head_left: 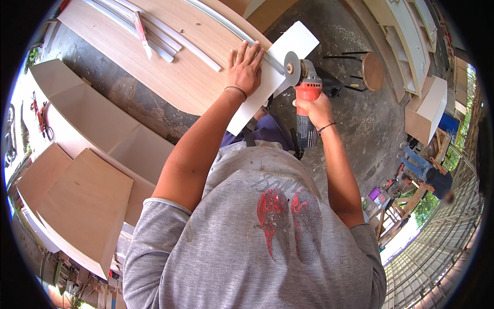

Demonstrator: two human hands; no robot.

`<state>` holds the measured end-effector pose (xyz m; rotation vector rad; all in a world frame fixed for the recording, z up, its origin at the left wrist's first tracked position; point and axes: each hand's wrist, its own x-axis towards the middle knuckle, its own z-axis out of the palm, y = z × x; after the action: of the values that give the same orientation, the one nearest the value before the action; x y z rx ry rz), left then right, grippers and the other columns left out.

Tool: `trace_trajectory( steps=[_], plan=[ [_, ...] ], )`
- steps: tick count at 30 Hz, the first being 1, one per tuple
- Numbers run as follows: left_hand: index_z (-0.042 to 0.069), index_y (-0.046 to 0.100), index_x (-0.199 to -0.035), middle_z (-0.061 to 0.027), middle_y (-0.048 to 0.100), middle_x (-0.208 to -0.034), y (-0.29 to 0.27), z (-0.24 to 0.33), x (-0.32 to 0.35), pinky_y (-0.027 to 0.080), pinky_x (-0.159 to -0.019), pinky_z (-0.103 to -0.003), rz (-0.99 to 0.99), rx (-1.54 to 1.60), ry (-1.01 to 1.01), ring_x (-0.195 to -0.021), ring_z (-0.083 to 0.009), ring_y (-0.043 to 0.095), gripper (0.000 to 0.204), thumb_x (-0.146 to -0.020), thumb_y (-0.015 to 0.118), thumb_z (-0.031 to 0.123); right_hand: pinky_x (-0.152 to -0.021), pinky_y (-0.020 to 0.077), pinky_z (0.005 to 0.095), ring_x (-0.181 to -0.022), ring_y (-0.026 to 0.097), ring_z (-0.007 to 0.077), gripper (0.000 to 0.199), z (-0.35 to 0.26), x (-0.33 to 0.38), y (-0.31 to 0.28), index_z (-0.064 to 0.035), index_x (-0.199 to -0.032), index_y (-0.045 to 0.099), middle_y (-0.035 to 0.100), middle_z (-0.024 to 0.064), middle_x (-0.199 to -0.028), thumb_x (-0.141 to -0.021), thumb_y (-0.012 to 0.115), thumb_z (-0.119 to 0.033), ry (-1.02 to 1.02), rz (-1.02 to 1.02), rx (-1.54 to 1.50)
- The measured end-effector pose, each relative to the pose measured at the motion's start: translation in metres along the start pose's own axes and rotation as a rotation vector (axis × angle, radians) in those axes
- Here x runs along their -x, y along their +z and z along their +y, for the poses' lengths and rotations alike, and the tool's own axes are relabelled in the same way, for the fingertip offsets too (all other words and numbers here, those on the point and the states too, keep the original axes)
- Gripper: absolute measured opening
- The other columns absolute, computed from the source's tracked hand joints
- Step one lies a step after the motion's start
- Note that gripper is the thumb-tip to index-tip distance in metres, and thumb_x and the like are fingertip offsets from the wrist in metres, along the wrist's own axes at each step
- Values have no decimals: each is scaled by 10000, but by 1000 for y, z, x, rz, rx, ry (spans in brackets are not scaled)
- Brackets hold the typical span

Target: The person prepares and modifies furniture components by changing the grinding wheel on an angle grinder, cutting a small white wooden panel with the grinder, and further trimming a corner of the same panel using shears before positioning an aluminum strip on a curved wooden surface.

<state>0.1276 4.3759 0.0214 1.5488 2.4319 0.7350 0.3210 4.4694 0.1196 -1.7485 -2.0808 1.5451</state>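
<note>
We press the left hand (244, 67) flat, fingers spread, on the white panel (267, 77); right hand (313, 108) grips the angle grinder (303, 87), disc kept right of our fingertips.

Single head-worn fisheye view, steeply downward and close over the person's own chest and forearms, edges bent
</note>
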Motion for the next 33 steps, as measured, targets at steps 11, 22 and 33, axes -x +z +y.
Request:
trace_trajectory(
  steps=[11, 22, 33],
  plan=[
    [198, 433, -1349, 11, 314, -1464, -2, 0, 0, 209, -1093, -507, -20, -7, -3, -1380, -260, 221, 484, -867, 479, 191, -640, 485, 307, -658, 611, 169, 305, 1, -3, -1, -42, -788, 626, 644, 66, -743, -570, 756, -211, -13, -11, 27],
    [206, 437, -1345, 13, 325, -1458, -2, 0, 0, 214, -1092, -504, -15, -15, -3, -1376, -261, 229, 474, -873, 478, 199, -634, 492, 302, -663, 613, 166, 354, -2, -2, 0, -25, -839, 613, 644, 73, -757, -568, 760, -201, 1, -11, 27],
    [192, 439, -1343, 8, 333, -1454, -3, 2, 0, 231, -1078, -500, -14, -45, -1, -1372, -257, 240, 474, -871, 478, 200, -643, 494, 306, -661, 622, 179, 338, -1, -4, 0, -28, -818, 617, 648, 78, -742, -574, 759, -213, -6, -20, 45]
  ],
)
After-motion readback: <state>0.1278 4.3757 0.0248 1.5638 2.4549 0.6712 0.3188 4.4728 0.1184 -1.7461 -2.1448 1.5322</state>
